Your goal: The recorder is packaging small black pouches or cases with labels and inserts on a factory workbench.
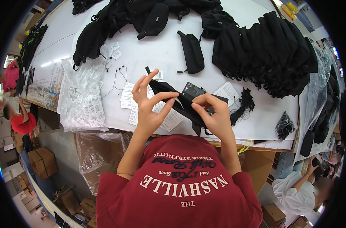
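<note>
A small black fabric pouch (187, 109) is held slantwise over the table's near edge, its long mouth parted. My left hand (147, 104) pinches one rim between thumb and forefinger, the other fingers raised. With thumb and fingertips, my right hand (214, 114) grips the opposite side. A little white shows inside the mouth, too small to name. Beneath the pouch lie printed white cards (171, 121) and black tags (192, 91), partly covered by it and my hands. Another black pouch (193, 54) rests beyond, with a loop at one end.
Black pouches are heaped at the back (154, 21), and a long row (264, 53) fills the right. Clear plastic bags (81, 98) lie left. Black cords (243, 106) and a small bagged bundle (285, 127) sit near right. Co-workers (23, 121) are on both sides.
</note>
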{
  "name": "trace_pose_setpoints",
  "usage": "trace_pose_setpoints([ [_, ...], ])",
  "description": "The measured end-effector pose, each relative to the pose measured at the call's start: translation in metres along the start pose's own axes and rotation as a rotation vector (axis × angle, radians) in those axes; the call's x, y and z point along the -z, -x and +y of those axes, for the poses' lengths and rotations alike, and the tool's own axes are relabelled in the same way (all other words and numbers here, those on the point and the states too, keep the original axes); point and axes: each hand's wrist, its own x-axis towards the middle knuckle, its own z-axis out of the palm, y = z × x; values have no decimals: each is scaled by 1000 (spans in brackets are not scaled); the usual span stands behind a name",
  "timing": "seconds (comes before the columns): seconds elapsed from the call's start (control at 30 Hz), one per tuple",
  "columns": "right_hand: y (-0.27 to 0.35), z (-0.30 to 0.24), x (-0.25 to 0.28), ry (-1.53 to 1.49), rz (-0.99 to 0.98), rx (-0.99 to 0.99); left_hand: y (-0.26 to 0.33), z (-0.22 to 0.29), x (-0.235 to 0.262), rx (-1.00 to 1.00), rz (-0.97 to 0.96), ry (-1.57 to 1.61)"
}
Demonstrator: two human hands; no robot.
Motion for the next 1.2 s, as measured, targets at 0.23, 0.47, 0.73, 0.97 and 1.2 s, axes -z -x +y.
trace_pose_setpoints([
  [0.23,1,6,-1,-99,60,-2,10,-18,-13,167,218,274],
  [0.47,0,4,-10,-415,1,-14,34,-19,-37,854,-5,1512],
  [0.73,31,35,-7,-333,-336,-116,17,-29,-29,805,209,1718],
  [0.97,28,36,-3,-172,-517,-257,20,-47,-21,782,291,1798],
  [1.2,40,47,16,-230,-622,-383,24,-64,-12,522,240,1832],
])
